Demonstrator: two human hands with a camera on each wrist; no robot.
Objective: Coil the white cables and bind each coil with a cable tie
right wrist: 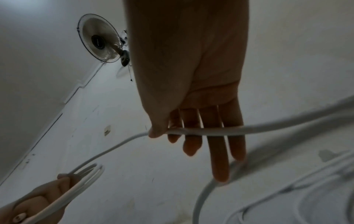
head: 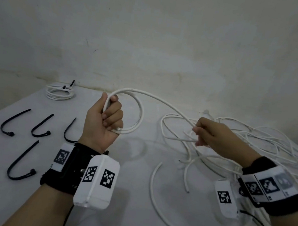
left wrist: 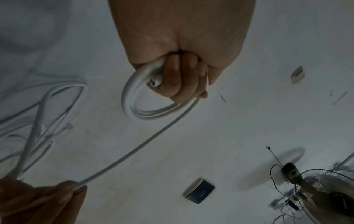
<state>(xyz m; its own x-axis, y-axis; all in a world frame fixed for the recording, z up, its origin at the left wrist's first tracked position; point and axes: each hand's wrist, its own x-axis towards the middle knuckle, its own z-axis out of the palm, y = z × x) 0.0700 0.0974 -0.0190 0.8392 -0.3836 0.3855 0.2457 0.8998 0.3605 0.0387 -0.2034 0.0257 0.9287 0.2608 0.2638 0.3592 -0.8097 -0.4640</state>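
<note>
My left hand point(head: 107, 119) is raised above the table, fist closed round a small coil of white cable point(head: 137, 111) with a couple of loops; the left wrist view shows that coil point(left wrist: 134, 104) hanging from the curled fingers. The same cable point(head: 167, 103) arcs rightward to my right hand point(head: 204, 135), where thumb and fingers pinch it; the right wrist view shows the thumb pressing the cable point(right wrist: 184, 131) against the fingers. A tangle of loose white cables point(head: 251, 142) lies under and beyond the right hand. Several black cable ties point(head: 14, 122) lie at the left.
One finished coil point(head: 60, 92) bound with a black tie sits at the table's far left, near the wall. The grey table point(head: 133, 221) runs up to a pale wall. A loose cable end point(head: 186, 186) lies near the right wrist. A fan point(right wrist: 99, 40) hangs on the wall.
</note>
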